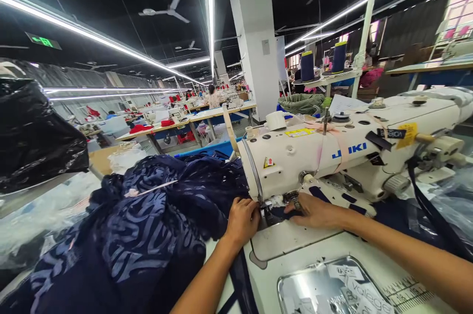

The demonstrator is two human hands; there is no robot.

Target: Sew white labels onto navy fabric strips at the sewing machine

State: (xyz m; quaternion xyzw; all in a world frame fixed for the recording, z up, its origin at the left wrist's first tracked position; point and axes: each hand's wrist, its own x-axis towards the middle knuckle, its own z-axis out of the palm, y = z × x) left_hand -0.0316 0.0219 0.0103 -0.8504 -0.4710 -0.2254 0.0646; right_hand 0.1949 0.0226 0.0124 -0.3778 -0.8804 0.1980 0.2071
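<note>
A white JUKI sewing machine (284, 156) stands in front of me, its needle and presser foot (269, 213) low over the metal plate. My left hand (242, 220) is closed at the left of the presser foot, fingers curled on the edge of navy fabric. On the other side, my right hand (314, 211) pinches a small dark piece of the fabric close to the foot; its fingertips are partly under the machine head. A large heap of patterned navy fabric (140, 225) spreads to the left, and a navy strip hangs below my left wrist.
A shiny metal tray (284, 287) with printed labels lies at the front, beside a ruler scale (410, 294). Navy thread cones (306, 66) stand behind the machine. A black plastic bag (37, 136) is at far left. Other sewing tables (199, 116) fill the background.
</note>
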